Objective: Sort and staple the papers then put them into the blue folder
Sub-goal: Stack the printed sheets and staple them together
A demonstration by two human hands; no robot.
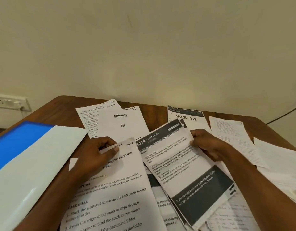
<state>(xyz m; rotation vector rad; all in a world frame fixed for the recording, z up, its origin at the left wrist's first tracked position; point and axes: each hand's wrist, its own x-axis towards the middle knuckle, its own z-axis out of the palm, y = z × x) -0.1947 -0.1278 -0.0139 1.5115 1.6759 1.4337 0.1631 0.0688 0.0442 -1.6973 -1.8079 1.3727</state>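
Printed papers lie scattered over a brown wooden table [160, 110]. My left hand [100, 152] pinches the top corner of a task sheet [110, 197] marked "Section 1", thumb on its folded edge. My right hand [205, 144] grips the upper right edge of a "Living Room" sheet [185, 167] with dark bands, lifted slightly over other pages. The blue folder [19, 147] lies at the left with a pale cover [35, 164] across it. No stapler is in view.
At the back lie a "blinkit" sheet [122, 122], a sheet headed "WS 14" [187, 117] and, to the right, handwritten pages [233, 135]. A wall socket [9, 101] sits at the far left, and a cable [283, 112] runs at the right. The wall stands close behind the table.
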